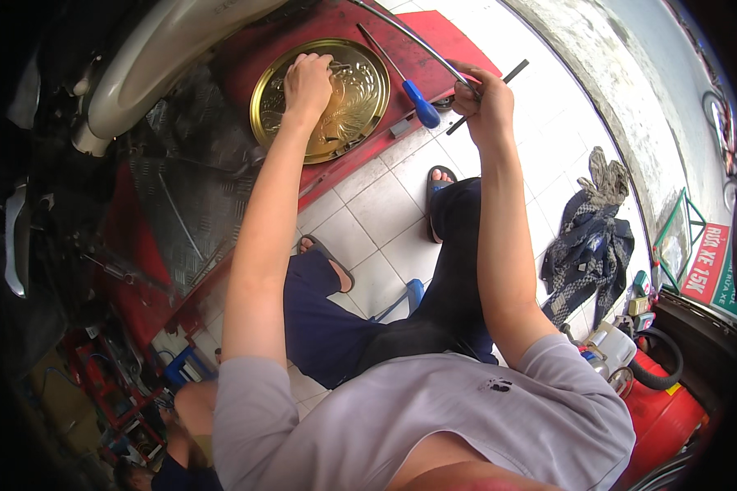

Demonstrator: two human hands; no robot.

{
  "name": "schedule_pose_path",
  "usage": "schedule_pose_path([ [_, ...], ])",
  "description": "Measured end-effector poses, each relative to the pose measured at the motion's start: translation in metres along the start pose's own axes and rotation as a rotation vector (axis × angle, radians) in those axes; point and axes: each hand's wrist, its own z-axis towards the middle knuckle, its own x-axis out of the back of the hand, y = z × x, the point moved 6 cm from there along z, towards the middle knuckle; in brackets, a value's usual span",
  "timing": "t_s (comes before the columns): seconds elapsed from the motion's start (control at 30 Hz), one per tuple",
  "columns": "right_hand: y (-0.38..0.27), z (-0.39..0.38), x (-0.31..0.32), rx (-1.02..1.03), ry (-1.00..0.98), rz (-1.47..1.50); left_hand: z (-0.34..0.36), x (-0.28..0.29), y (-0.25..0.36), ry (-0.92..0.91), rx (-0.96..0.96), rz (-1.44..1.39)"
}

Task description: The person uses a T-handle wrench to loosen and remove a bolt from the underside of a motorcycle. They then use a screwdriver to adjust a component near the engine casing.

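Observation:
My left hand (307, 88) reaches down into a round gold-coloured metal tray (262, 123) with an embossed pattern. Its fingers are curled together beside a small dark metal part (341, 66); whatever lies under the fingertips is hidden. In my right hand (488, 105) is a T-handle wrench (418, 37). My fingers close round the joint of its long shiny shaft and black crossbar, and the shaft runs up to the left past the picture's edge. Between tray and right hand lies a screwdriver (422, 105) with a blue handle, its shaft resting by the tray's rim.
The tray stands on a red metal platform (327, 182) beside a pale motorbike body panel (139, 74). Dark checked cloth (590, 245) lies on the tiled floor at right. A red tank machine (663, 413) stands lower right. Another person (192, 417) is at lower left.

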Motion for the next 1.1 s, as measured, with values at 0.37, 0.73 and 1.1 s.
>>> schedule_pose_path([
  [0.37, 0.042, 0.035, 0.030, -0.238, 0.115, 0.104, -0.081, 0.033, -0.008, -0.027, 0.589, -1.390],
  [0.73, 0.051, 0.022, 0.047, -0.076, 0.033, -0.460, -0.170, 0.031, 0.016, -0.111, 0.740, -2.272],
  [1.1, -0.003, -0.007, 0.030, 0.402, 0.369, -1.644, -0.174, 0.065, -0.023, 0.119, 0.685, -2.251],
])
